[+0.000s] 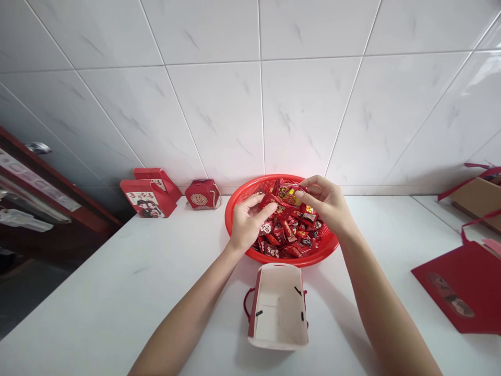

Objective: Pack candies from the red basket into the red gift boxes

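Over the red plastic basket [239,245], both hands are raised above a heap of wrapped candies [289,235]. My left hand [247,222] pinches a red candy packet [270,201] between thumb and fingers. Behind it, a red packet with yellow print [288,194] is gripped by my right hand [323,203], thumb in front. The two packets overlap, and their lower edges blend into the heap. Below the basket, nearer to me, stands an open-topped gift box [277,308], white inside, with red cord handles at its sides. Its visible inner floor is bare.
Two red gift boxes stand at the back left, one with a printed couple [148,203], one small with a rope handle [201,196]. Right, a red gift bag [465,287] lies near a brown carton [479,201]. A tiled wall [211,115] closes off the back.
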Demonstrator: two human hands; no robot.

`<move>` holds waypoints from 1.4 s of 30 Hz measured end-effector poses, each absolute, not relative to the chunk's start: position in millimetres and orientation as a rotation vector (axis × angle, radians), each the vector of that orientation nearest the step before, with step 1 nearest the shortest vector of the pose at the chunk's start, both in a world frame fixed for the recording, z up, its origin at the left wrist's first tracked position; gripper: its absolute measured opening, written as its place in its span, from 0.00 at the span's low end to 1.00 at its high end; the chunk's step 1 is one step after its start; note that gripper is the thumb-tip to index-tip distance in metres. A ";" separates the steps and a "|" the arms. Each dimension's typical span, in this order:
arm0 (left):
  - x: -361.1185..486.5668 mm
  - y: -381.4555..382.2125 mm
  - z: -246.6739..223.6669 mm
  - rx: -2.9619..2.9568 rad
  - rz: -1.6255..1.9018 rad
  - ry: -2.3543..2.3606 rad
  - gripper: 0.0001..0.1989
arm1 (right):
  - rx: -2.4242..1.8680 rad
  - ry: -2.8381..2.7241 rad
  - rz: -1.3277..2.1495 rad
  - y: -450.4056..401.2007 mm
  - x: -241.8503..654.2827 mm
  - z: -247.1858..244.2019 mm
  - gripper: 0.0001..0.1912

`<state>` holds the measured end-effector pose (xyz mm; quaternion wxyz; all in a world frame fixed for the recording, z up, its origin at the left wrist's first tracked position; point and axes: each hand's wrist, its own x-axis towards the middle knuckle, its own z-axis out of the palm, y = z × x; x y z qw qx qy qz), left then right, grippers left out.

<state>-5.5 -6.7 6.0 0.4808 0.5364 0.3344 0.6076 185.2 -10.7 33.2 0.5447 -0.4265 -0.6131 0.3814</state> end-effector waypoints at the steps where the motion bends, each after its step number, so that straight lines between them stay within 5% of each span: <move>1: -6.4 -5.9 6.1 1.302 1.490 0.807 0.13 | -1.007 -1.448 0.914 -11.1 185.0 33.8 0.20; 6: -13.0 1.9 9.4 1.166 1.550 0.780 0.12 | -1.015 -1.476 0.981 -7.1 191.2 31.3 0.20; 11: -20.6 10.9 15.7 0.970 1.608 0.785 0.13 | -1.415 -1.998 0.731 5.9 195.2 15.9 0.06; 20: -22.2 19.7 7.7 0.833 1.567 0.883 0.14 | -1.521 -2.431 0.804 6.6 176.3 0.1 0.13; 29: -23.7 21.1 6.0 0.821 1.575 0.874 0.15 | -1.753 -2.335 0.457 10.4 185.7 2.8 0.10; 36: -23.6 21.1 5.0 0.828 1.569 0.866 0.14 | -1.449 -2.576 0.633 3.8 169.6 -3.0 0.23; 42: -24.1 20.4 4.8 0.842 1.549 0.865 0.15 | -1.481 -2.550 0.658 1.1 165.8 -3.4 0.07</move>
